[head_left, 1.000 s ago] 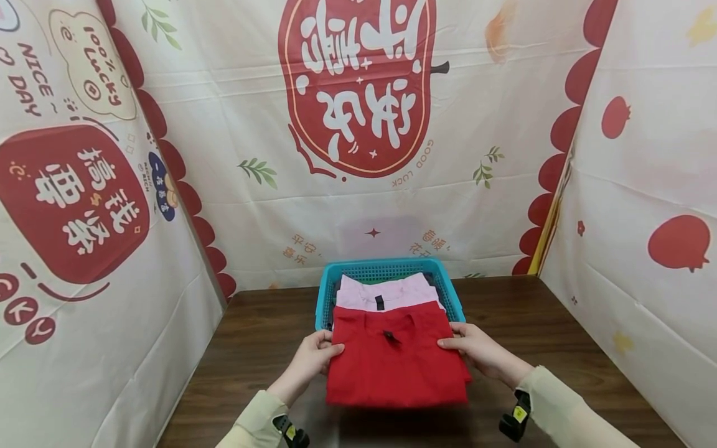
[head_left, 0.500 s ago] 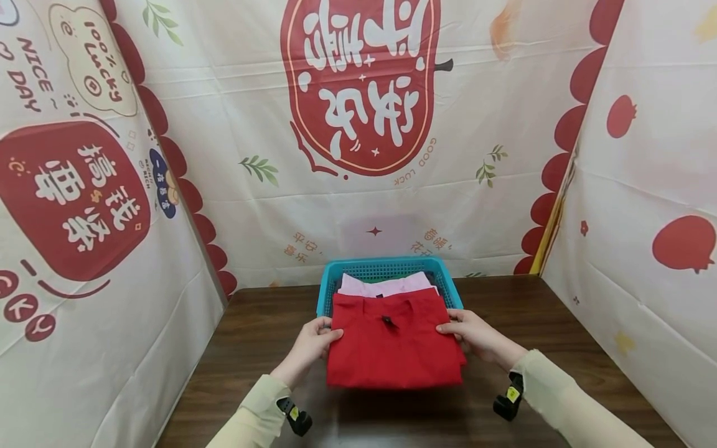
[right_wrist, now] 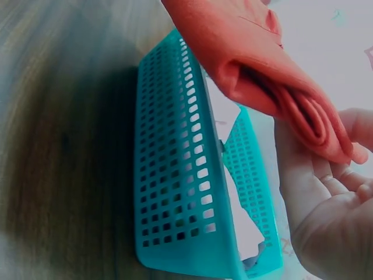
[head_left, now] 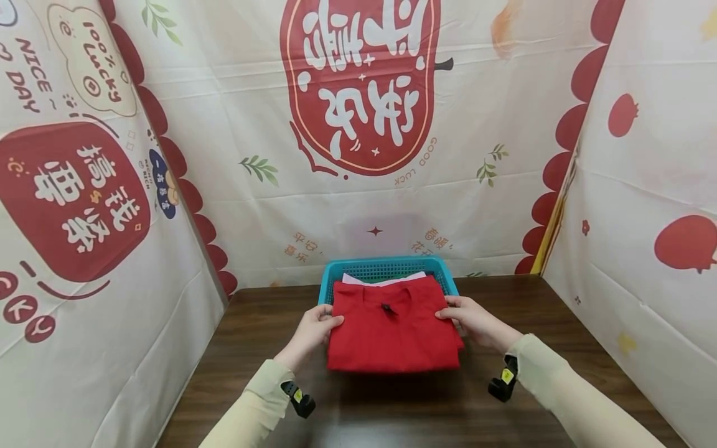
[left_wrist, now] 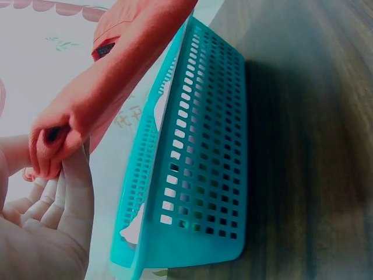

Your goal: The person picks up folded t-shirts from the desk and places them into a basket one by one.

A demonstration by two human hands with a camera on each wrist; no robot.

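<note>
A folded red T-shirt (head_left: 394, 336) with a dark neck label is held up over the near part of a turquoise mesh basket (head_left: 448, 283). My left hand (head_left: 310, 333) pinches its left edge, thumb on top and fingers beneath. At the opposite edge my right hand (head_left: 473, 320) grips it the same way. Both wrist views show the red cloth (left_wrist: 87, 99) above the basket's rim, apart from it. Inside the basket lies a folded pale pink garment (right_wrist: 224, 111), mostly hidden in the head view by the red one. A bit of green shows behind it.
The basket stands on a dark wooden table (head_left: 269, 348) against the back cloth wall (head_left: 269, 218). Printed cloth walls enclose the left and right sides. A black wrist camera (head_left: 299, 399) is strapped to each forearm.
Both hands have carried the red T-shirt forward, away from me and further over the basket. It now covers more of the pink garment. The basket stays where it was.
</note>
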